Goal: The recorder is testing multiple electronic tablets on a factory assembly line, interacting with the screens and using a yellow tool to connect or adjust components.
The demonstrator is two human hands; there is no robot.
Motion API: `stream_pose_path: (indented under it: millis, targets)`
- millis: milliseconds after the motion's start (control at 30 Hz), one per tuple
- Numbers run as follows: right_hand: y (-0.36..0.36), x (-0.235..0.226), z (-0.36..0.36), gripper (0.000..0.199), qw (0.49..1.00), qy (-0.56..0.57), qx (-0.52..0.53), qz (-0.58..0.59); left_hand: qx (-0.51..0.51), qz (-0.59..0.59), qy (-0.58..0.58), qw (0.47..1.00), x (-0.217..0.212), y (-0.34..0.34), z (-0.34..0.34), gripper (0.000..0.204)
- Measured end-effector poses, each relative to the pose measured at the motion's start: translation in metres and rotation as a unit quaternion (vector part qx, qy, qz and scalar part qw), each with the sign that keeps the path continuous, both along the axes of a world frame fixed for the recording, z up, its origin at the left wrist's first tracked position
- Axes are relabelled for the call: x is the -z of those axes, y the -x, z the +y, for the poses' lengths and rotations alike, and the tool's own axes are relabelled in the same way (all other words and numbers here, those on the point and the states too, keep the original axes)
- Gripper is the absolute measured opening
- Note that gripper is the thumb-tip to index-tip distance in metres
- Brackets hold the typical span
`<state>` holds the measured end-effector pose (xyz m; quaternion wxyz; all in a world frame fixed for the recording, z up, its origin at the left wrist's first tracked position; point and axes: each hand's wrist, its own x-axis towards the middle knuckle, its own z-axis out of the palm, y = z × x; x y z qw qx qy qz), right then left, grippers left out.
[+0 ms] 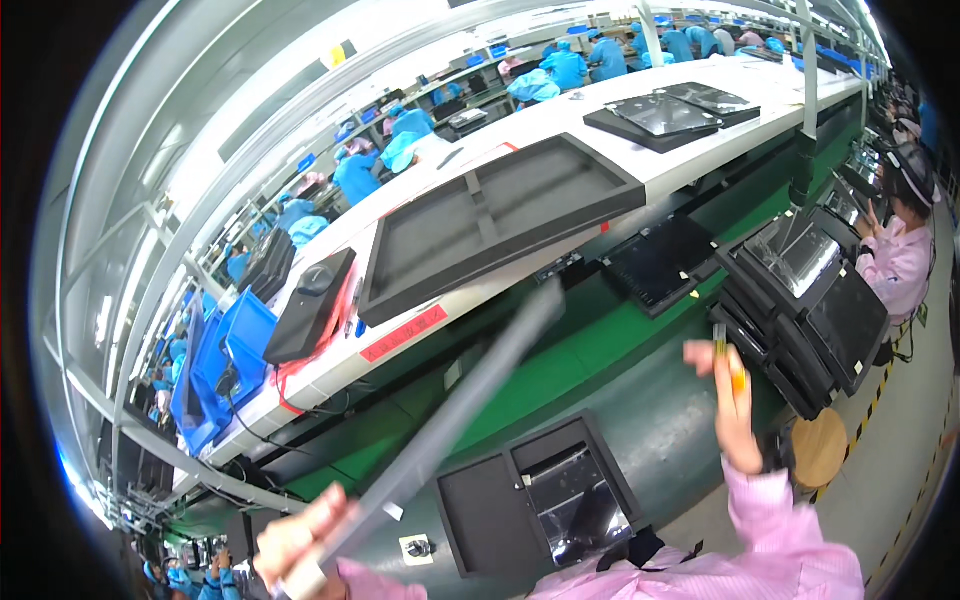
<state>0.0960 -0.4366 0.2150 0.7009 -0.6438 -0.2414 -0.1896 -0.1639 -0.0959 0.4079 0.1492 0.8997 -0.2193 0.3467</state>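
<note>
At the lower left my left hand (305,540) is closed round the near end of a long dark grey flat panel (455,410). Seen nearly edge-on and smeared by motion, the panel slants up toward the white bench. My right hand (735,405) is raised at the right, with a slim dark-and-yellow stick-like thing (720,345) among its fingers; its kind is unclear. A yellow-orange patch shows by a finger of that hand. Below, between my forearms, a black foam tray (490,510) lies on the green work surface with a shiny dark screen panel (575,500) in its right compartment.
A large black foam tray (540,185) lies on the white bench (690,180). A blue bin (240,345) stands at its left end. Stacked black trays (790,350) are at the right, near a round wooden stool (818,448). A co-worker in pink (900,260) sits beyond.
</note>
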Motion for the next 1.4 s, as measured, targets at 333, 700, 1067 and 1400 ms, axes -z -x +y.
stream_pose_path:
  millis: [333,700,1067,1400]
  targets:
    - [-0.189,-0.03,0.084,0.031,0.948,0.148,0.145,-0.24,0.01,-0.138,-0.123,0.983,-0.015,-0.349,-0.078,0.035]
    - [-0.088,0.065,0.029,0.032,0.986,0.155,-0.02,0.057,0.032,-0.01,-0.274,0.961,0.056,-0.503,-0.081,0.024]
    - [0.115,0.278,0.057,0.019,0.93,0.231,-0.122,0.259,0.066,0.143,-0.107,0.982,0.057,-0.552,-0.06,0.05]
    - [0.104,0.282,0.035,0.02,0.938,0.219,-0.004,0.269,0.106,0.032,0.071,0.991,0.149,-0.294,-0.1,0.021]
